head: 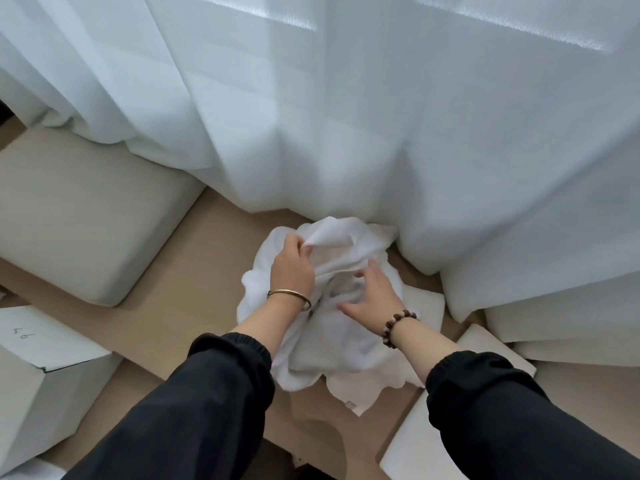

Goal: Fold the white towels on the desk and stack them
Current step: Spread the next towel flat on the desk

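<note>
A crumpled heap of white towels lies on the light wooden desk, close to the curtain. My left hand pinches a raised corner of the top towel at the heap's far left. My right hand lies on the middle of the heap with its fingers spread and reaching into the folds. Both arms wear black sleeves; a thin metal bangle circles the left wrist and a bead bracelet the right. How many towels make up the heap is hidden.
A sheer white curtain hangs along the far edge and drapes onto the desk. A beige cushion lies at the left, a white box at the near left. Flat white pads and white cushions lie at the right.
</note>
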`<act>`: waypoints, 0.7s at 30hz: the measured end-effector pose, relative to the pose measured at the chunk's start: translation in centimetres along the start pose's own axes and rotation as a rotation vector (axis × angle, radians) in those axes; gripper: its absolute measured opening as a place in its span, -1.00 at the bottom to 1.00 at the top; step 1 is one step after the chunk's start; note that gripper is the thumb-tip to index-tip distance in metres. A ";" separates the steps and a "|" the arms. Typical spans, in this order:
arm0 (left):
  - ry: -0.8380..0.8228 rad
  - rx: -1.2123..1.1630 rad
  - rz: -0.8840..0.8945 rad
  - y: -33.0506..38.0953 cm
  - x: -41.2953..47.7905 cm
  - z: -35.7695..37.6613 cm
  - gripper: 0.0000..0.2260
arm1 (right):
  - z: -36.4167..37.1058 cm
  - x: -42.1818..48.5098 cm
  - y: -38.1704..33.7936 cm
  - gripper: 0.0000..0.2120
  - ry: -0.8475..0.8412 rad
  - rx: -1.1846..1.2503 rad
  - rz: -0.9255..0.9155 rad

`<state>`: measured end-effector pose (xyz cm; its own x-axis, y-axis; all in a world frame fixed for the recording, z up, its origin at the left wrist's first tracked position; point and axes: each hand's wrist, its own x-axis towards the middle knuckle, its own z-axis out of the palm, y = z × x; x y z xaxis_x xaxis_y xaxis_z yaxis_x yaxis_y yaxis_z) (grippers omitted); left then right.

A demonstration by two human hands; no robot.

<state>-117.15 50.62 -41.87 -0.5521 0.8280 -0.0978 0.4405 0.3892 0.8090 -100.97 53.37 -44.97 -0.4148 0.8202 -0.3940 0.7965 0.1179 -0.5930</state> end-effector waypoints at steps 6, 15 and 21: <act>0.041 -0.169 0.212 10.2 -1.0 -3.2 -0.93 | -8.0 -2.8 -5.5 -0.10 0.199 0.429 -0.164; -0.149 -0.437 0.208 23.8 -4.6 -8.4 -0.78 | -18.5 -10.3 -11.6 -0.03 0.279 0.682 -0.257; -0.413 -0.595 0.263 31.6 -6.5 -11.9 -0.80 | -24.5 -15.7 -14.1 -0.20 0.364 0.692 -0.203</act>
<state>-108.07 52.73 -8.74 -0.1213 0.9923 0.0268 0.0009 -0.0268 0.9996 -94.92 52.58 -13.18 -0.2577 0.9650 -0.0489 0.2187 0.0089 -0.9758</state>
